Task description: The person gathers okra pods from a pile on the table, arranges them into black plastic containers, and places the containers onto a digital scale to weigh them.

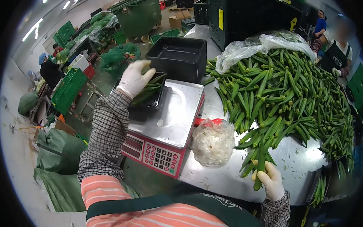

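Note:
My left hand [135,79], in a white glove, hovers over a small black tray [161,92] on the left part of the scale [171,113]. Its thumb and fingers are curved but apart, and no object shows between them. Several okra pods [144,94] lie in that tray, partly hidden by the hand. At the near edge of the okra heap [278,89], my gloved right hand [272,180] is closed around an okra pod [261,166] pointing away from me. Other pods lie just beside those fingers.
A stack of black trays [177,57] stands behind the scale. A bunched clear plastic bag [213,142] sits right of it on the metal table [223,179]. Clear film [268,42] covers the heap's back edge. Another person [337,55] stands at the far right.

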